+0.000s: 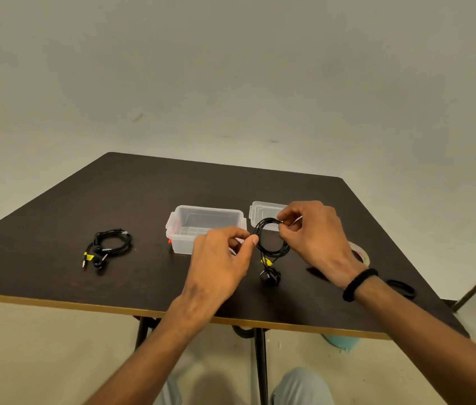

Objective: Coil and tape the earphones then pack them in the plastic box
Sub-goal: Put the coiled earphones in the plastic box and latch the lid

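Note:
A coil of black earphones (271,249) hangs upright between my hands above the dark table (143,206). My left hand (219,258) pinches its left side. Thumb and fingers of my right hand (312,232) pinch the top right of the coil. A yellow tag and the earbuds dangle below, touching the table. A clear plastic box (201,223) stands open just behind my left hand, and its lid (263,210) lies to its right behind the coil. A second black earphone set (108,247), loosely coiled, lies at the left.
A roll of clear tape (360,252) lies on the table behind my right wrist. A black ring-shaped band (401,287) sits near the right edge. The table's front edge runs close to my forearms. Under the table stands a light blue object (341,342).

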Available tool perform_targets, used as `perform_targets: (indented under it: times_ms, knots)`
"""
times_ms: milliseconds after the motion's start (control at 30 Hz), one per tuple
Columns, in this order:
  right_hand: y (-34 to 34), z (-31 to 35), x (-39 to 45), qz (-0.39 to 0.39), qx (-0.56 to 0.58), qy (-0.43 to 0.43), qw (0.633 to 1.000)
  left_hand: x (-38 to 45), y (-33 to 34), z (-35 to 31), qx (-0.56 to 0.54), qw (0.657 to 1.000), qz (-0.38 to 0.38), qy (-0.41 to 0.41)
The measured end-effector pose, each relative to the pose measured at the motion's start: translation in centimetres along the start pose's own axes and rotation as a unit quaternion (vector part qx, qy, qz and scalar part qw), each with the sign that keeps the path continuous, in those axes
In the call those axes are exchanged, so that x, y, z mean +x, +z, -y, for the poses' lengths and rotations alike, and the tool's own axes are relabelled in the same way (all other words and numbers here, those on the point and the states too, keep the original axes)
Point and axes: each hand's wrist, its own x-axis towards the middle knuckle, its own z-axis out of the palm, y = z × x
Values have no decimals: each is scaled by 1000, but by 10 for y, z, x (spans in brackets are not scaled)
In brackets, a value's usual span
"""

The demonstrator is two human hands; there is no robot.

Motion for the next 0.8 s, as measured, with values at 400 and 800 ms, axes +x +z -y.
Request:
perform_targets:
  times_ms: [400, 800]
  knots:
    - [-44, 59, 56, -59, 51, -91, 993, 67, -69, -61, 3, 999, -2, 39]
    - [8, 103, 89, -45, 101, -170, 979, 89, -128, -32, 30, 999, -25, 13]
